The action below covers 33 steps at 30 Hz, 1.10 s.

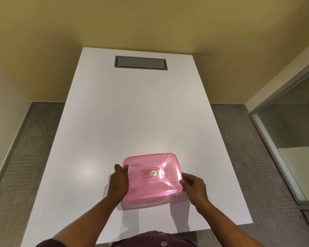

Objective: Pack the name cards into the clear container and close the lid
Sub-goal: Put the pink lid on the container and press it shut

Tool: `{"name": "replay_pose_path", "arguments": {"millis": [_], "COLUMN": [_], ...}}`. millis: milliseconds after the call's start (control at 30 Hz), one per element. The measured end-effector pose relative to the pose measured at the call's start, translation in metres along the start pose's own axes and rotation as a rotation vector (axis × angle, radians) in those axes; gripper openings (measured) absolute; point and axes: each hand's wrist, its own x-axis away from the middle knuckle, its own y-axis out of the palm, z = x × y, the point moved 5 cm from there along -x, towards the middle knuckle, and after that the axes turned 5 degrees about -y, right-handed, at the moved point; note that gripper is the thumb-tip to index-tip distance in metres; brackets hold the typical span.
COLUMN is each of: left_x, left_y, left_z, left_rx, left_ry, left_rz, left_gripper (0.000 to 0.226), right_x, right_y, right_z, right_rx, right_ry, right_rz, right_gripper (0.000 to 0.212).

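A translucent pink lid (151, 175) with a small gold sticker at its centre lies on top of the clear container (146, 204), whose clear wall shows just below the lid's near edge. My left hand (118, 182) grips the lid's left edge, thumb on top. My right hand (193, 188) holds the lid's right near corner. The container stands on the white table (132, 113), close to its near edge. No name cards are visible; the pink lid hides the container's inside.
A grey rectangular hatch (141, 62) is set into the table's far end. Grey carpet lies on both sides of the table. A glass partition (292, 136) with a metal frame stands at the right, and yellow walls rise behind.
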Motion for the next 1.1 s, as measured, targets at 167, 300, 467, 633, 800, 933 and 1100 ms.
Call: {"name": "replay_pose_path", "arguments": {"millis": [167,300,467,633,800,933,1100], "left_x": [0.006,0.009,0.011,0.01,0.025,0.032,0.029], "left_y": [0.0,-0.001,-0.005,-0.006,0.002,0.009,0.009], "left_z": [0.005,0.005,0.009,-0.002,-0.013,-0.014,-0.014], "left_rx": [-0.044,-0.066,-0.092,-0.109,-0.064,-0.059,-0.063], "left_ry": [-0.003,-0.005,0.024,-0.046,-0.139,-0.14,-0.09], "left_rz": [0.048,0.078,0.105,0.085,0.054,0.091,0.129], "left_gripper": [0.038,0.039,0.039,0.051,0.054,0.049,0.049], "right_x": [-0.001,-0.008,-0.013,-0.012,-0.01,-0.01,-0.011], "right_y": [-0.002,-0.001,-0.001,0.004,0.019,0.028,0.028], "right_z": [-0.004,-0.001,0.0,-0.003,-0.018,-0.018,-0.021], "right_rx": [-0.018,-0.014,-0.084,-0.041,0.411,0.535,0.523], "right_ry": [0.024,0.056,0.156,0.191,0.074,0.076,-0.017], "right_rz": [-0.004,-0.003,-0.028,-0.038,-0.005,0.101,0.141], "right_gripper": [0.029,0.026,0.023,0.018,0.044,0.054,0.047]}}
